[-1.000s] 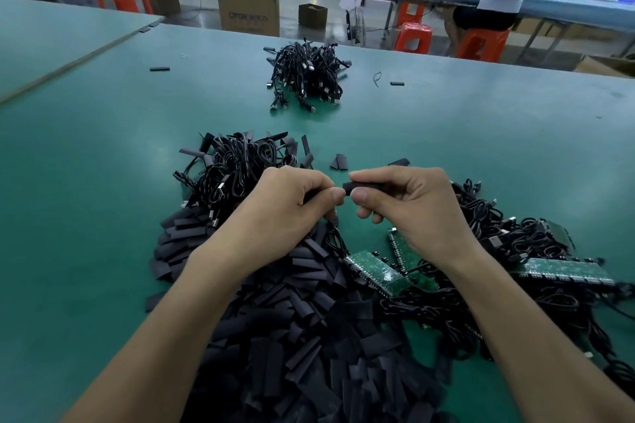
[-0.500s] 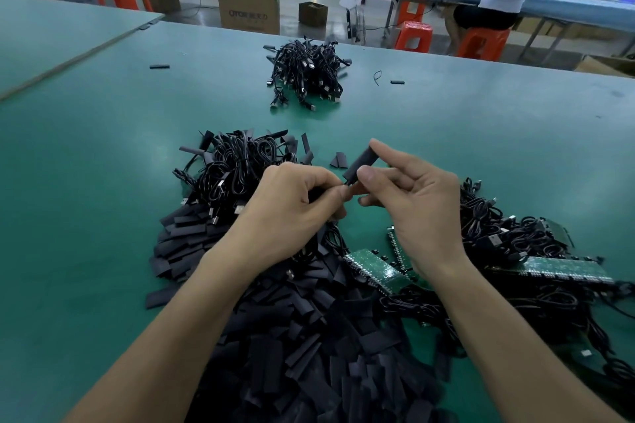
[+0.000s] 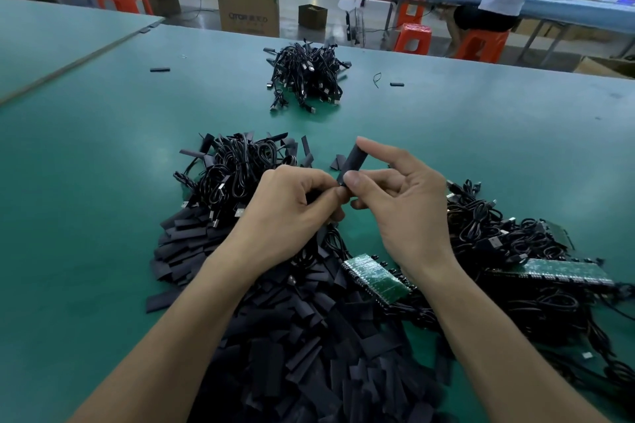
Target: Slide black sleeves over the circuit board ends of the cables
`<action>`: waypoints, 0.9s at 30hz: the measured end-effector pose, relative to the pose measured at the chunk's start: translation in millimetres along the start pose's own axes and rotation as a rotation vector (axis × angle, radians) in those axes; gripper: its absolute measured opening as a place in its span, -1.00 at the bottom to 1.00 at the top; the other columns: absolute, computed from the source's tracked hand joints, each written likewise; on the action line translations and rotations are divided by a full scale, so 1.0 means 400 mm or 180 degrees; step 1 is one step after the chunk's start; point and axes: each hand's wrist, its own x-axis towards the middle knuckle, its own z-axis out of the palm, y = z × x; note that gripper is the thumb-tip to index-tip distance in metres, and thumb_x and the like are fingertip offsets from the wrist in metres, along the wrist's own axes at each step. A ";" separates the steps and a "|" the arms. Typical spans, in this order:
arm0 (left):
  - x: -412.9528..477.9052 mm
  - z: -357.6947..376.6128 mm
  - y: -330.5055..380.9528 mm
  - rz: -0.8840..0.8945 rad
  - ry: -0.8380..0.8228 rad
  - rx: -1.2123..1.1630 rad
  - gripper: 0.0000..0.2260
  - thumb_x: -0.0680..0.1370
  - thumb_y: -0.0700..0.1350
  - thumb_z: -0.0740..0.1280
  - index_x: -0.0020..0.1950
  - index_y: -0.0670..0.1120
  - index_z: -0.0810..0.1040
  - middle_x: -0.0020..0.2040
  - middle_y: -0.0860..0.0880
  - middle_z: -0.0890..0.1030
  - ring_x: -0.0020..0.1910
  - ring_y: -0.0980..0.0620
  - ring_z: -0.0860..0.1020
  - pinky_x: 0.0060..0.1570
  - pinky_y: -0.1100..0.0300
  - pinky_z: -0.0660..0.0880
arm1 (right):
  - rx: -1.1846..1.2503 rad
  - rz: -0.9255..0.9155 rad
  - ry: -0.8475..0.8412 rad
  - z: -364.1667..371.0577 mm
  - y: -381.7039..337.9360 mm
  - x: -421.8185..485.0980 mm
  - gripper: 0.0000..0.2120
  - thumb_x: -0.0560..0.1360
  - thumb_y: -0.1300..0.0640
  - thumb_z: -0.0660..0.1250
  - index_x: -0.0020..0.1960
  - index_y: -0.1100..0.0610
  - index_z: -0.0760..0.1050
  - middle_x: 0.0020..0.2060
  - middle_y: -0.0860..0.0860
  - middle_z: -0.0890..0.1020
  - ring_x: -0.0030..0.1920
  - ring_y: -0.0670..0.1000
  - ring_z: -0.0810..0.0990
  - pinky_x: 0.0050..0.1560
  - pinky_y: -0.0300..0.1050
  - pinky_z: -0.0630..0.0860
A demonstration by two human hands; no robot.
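My right hand (image 3: 403,203) pinches a black sleeve (image 3: 352,163) between thumb and forefinger, tilted up and away from me. My left hand (image 3: 292,208) is curled just left of the sleeve's lower end and pinches something dark there, mostly hidden by the fingers. Below my arms lies a big heap of loose black sleeves (image 3: 299,336). Green circuit boards (image 3: 376,276) with black cables attached lie under my right wrist, and a longer strip of boards (image 3: 556,273) rests on a cable tangle at the right.
A pile of coiled black cables (image 3: 237,165) lies behind my left hand. Another cable bundle (image 3: 305,74) sits further back on the green table (image 3: 86,182). Stray black pieces (image 3: 159,70) lie far left and right. Beyond the table edge are boxes, orange stools and a seated person.
The sleeve in my right hand has swung from lying level to pointing up and away. My right forefinger has straightened along it. My left hand has stayed at the sleeve's lower end.
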 end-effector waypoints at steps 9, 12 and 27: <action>-0.001 -0.005 0.003 -0.0214 -0.0287 -0.0185 -0.75 0.45 0.16 0.49 0.01 0.05 0.64 -0.20 -0.01 0.68 -0.29 0.18 0.59 -0.26 0.22 0.55 | -0.0357 -0.0126 -0.0005 -0.025 -0.024 0.024 -0.61 0.51 0.23 0.46 0.23 -0.14 0.54 -0.28 -0.11 0.72 -0.22 -0.10 0.70 -0.09 -0.25 0.60; -0.001 -0.014 -0.004 -0.0297 -0.0434 0.0023 -0.71 0.41 0.04 0.58 0.06 0.09 0.60 -0.12 0.10 0.68 -0.18 0.21 0.64 -0.12 0.17 0.61 | -0.0031 0.0049 0.0312 -0.024 -0.020 0.024 -0.63 0.50 0.26 0.47 0.18 -0.12 0.55 -0.30 -0.06 0.72 -0.22 -0.11 0.70 -0.11 -0.32 0.55; 0.050 -0.108 -0.047 -0.0686 0.1749 -0.0128 -0.76 0.51 -0.03 0.48 0.15 0.09 0.56 -0.26 0.04 0.70 -0.37 0.08 0.63 -0.25 0.04 0.64 | -0.3061 0.0865 -0.2665 -0.050 -0.070 -0.013 -0.26 0.30 -0.24 0.55 0.41 -0.26 0.34 0.08 -0.15 0.42 0.20 -0.14 0.40 0.24 -0.07 0.43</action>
